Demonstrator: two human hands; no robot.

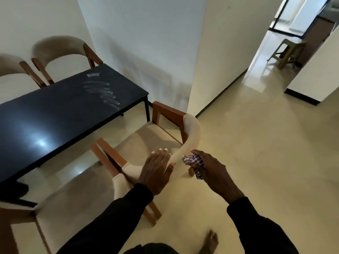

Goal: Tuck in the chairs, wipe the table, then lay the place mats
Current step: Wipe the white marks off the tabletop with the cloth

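A black rectangular table fills the left, with white smears near its far end. A beige chair with brown wooden arms stands pulled out from the table's near right side. My left hand lies flat with straight fingers against the chair's curved backrest. My right hand grips a bunched purple-and-white checked cloth and touches the backrest's outer side. A second beige chair stands beside it at lower left, also out from the table.
Two more beige chairs stand at the table's far side against the white wall. A wall corner juts out at centre. Cream tiled floor spreads to the right toward a doorway with a plastic stool. My bare foot shows at the bottom.
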